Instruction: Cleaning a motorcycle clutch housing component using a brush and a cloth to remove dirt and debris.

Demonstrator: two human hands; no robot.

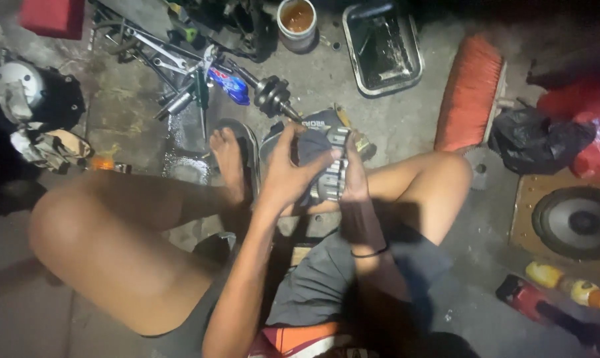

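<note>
I sit low on a concrete floor with my knees apart. Both hands meet over a finned grey metal engine part point(331, 174) between my legs. My left hand point(288, 174) presses a dark grey cloth point(311, 147) against the part. Gripping the same part from its right side is my right hand point(354, 178), with a black band on the wrist. My left foot rests in a sandal point(247, 149) just left of the hands.
A crankshaft point(272, 96), wrenches point(155, 54) and a blue rag lie ahead. A cup of brown liquid point(297, 23) and a black metal tray point(382, 46) sit farther back. An orange brush point(470, 93), black bag, speaker point(574, 222) and bottles point(568, 286) lie to the right.
</note>
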